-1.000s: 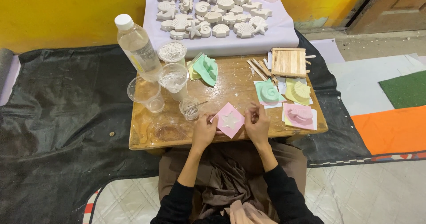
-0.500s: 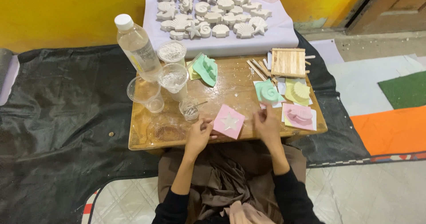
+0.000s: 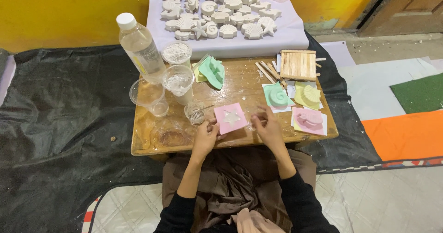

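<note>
While the person sat at a low wooden table point(image 3: 152, 143), both hands worked at a pink square mould point(image 3: 230, 118) bearing a white star-shaped filling, which lay flat near the table's front edge, between the two hands.

Item, left hand point(image 3: 205, 139): fingers curled, tips pinching the mould's lower left corner. Item, right hand point(image 3: 267, 127): fingers bent toward the mould's right edge, seemingly pinching something small and pale; whether they touched the mould could not be told.

Item, small clear cup point(image 3: 196, 114) with a thin stick in it, just left of the mould. Item, two clear plastic cups holding white powder point(image 3: 177, 53) point(image 3: 178, 82), standing behind it. Item, empty clear cup point(image 3: 148, 94), further left. Item, plastic bottle point(image 3: 141, 47) with a white cap, tilted at the table's back left.

Item, green mould point(image 3: 212, 71), on edge near the table's middle back. Item, green shell mould point(image 3: 277, 96), yellow shell mould point(image 3: 310, 94) and second pink mould point(image 3: 310, 119), grouped at the right on paper squares. Item, flat raft of wooden sticks point(image 3: 298, 64), back right, with loose sticks point(image 3: 266, 70) beside it.

Item, white cast shapes point(image 3: 221, 11), shells and starfish, spread on a pale sheet point(image 3: 286, 39) behind the table. Item, black plastic sheeting point(image 3: 55, 122) under all, against a yellow wall point(image 3: 60, 11).
</note>
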